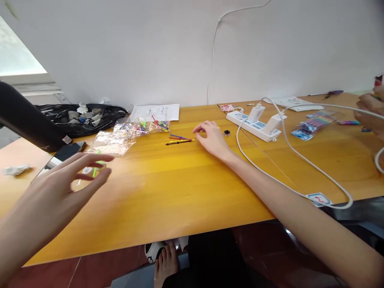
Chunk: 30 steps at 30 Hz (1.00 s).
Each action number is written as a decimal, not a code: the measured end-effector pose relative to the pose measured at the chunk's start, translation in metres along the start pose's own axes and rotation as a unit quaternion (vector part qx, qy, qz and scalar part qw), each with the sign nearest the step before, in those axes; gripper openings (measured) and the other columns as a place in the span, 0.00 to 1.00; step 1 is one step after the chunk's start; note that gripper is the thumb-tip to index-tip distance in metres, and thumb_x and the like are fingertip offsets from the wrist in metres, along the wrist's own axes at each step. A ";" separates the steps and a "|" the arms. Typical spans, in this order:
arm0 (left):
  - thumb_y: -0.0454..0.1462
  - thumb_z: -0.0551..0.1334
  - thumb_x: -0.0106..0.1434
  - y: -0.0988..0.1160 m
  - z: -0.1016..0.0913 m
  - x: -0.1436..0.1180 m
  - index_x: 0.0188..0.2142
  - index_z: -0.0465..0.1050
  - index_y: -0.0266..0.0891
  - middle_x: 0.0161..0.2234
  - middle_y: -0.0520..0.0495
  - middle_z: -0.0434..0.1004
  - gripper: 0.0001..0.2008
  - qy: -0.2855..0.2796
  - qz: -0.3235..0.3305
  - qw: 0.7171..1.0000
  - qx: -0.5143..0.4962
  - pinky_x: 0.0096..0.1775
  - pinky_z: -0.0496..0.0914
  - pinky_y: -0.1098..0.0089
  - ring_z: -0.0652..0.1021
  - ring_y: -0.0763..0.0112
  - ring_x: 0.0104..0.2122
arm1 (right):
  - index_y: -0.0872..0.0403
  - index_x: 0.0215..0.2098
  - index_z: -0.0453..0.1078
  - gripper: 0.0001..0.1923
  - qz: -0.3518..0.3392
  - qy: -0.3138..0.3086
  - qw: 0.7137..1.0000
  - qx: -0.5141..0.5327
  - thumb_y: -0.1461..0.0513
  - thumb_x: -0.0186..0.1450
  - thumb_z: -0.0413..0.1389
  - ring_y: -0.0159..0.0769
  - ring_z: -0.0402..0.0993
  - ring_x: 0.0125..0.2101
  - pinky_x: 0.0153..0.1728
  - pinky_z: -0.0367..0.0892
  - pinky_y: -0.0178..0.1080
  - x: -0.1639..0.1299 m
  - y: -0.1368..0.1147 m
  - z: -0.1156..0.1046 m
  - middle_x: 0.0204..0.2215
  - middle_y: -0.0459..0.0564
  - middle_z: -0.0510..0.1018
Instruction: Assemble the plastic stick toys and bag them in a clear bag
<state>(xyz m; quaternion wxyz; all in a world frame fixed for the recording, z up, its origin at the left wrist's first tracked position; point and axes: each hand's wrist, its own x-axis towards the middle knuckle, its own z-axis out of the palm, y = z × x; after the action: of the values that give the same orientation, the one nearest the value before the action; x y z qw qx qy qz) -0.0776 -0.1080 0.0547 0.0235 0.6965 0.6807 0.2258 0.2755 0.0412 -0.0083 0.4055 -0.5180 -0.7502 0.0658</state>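
Observation:
My left hand (70, 182) hovers over the left of the wooden table, its thumb and fingers apart. Through that gap a bright green plastic piece (95, 172) with pale round parts shows, partly covered by the fingers; I see no grip on it. My right hand (212, 139) is low over the table with fingers curved and a space between thumb and forefinger. Just left of its fingertips lie thin arrow-like plastic sticks: a yellow one (180, 141), a black one (174, 143), and red and blue ones. A small black round part (227, 132) rests right of this hand.
Clear plastic bags (112, 143) with colourful parts lie at the back left, near a phone (69, 151) and a black bag (109, 118). A white power strip (255, 126) with looping cables (318, 164) stands at right. Another person's hand (370, 110) is at far right.

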 end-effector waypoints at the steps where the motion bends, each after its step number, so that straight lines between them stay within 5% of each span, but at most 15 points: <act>1: 0.59 0.58 0.63 0.016 0.002 0.010 0.49 0.75 0.61 0.48 0.57 0.80 0.19 -0.023 0.022 0.999 -0.004 0.37 0.75 0.57 0.81 0.54 0.38 | 0.54 0.38 0.77 0.08 -0.012 0.006 0.998 -0.062 0.66 0.65 0.55 0.48 0.69 0.50 0.55 0.63 0.51 0.000 0.004 -0.004 0.42 0.55 0.77; 4: 0.54 0.56 0.67 0.051 0.023 0.051 0.48 0.75 0.52 0.51 0.51 0.79 0.18 -0.067 0.091 0.991 -0.070 0.40 0.75 0.59 0.81 0.59 0.38 | 0.54 0.40 0.77 0.09 0.024 0.015 0.982 -0.188 0.65 0.65 0.54 0.55 0.64 0.54 0.55 0.61 0.55 0.002 0.016 -0.018 0.46 0.59 0.74; 7: 0.50 0.56 0.68 0.069 0.066 0.093 0.52 0.74 0.44 0.55 0.43 0.75 0.20 -0.092 0.192 0.972 -0.095 0.51 0.72 0.56 0.79 0.55 0.46 | 0.56 0.41 0.76 0.10 0.090 -0.017 0.965 -0.247 0.63 0.65 0.55 0.59 0.62 0.56 0.54 0.62 0.57 0.002 0.032 -0.028 0.48 0.63 0.71; 10: 0.48 0.59 0.67 0.078 0.114 0.118 0.61 0.66 0.43 0.64 0.39 0.64 0.26 -0.099 0.289 0.947 -0.103 0.63 0.61 0.49 0.66 0.49 0.63 | 0.56 0.43 0.75 0.11 0.130 -0.058 0.959 -0.245 0.61 0.65 0.55 0.58 0.64 0.55 0.53 0.64 0.54 0.001 0.046 -0.031 0.47 0.63 0.72; 13: 0.47 0.56 0.70 0.081 0.145 0.122 0.67 0.59 0.48 0.72 0.42 0.51 0.27 -0.119 0.329 0.930 -0.117 0.67 0.53 0.46 0.56 0.50 0.70 | 0.56 0.43 0.76 0.11 0.139 -0.062 0.962 -0.228 0.63 0.64 0.55 0.55 0.66 0.54 0.52 0.66 0.51 0.003 0.053 -0.032 0.45 0.61 0.73; 22: 0.42 0.53 0.73 0.079 0.149 0.111 0.63 0.67 0.52 0.70 0.46 0.57 0.20 -0.122 0.343 0.918 -0.157 0.69 0.52 0.49 0.58 0.55 0.69 | 0.58 0.41 0.77 0.12 0.124 -0.093 0.968 -0.198 0.69 0.62 0.53 0.44 0.74 0.40 0.47 0.68 0.44 0.007 0.052 -0.035 0.41 0.58 0.77; 30: 0.43 0.52 0.73 0.077 0.151 0.113 0.60 0.70 0.48 0.66 0.45 0.64 0.19 -0.123 0.343 0.919 -0.151 0.68 0.53 0.52 0.61 0.57 0.68 | 0.56 0.47 0.77 0.14 0.116 0.009 0.948 -0.297 0.63 0.65 0.55 0.62 0.62 0.57 0.55 0.60 0.58 0.003 0.049 -0.039 0.51 0.63 0.73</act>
<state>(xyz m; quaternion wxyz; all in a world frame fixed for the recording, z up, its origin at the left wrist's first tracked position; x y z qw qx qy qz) 0.0440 0.0359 -0.0226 0.1328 0.8976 0.3499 0.2330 0.3364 0.0531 -0.0066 0.2297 -0.6993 -0.6665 -0.1184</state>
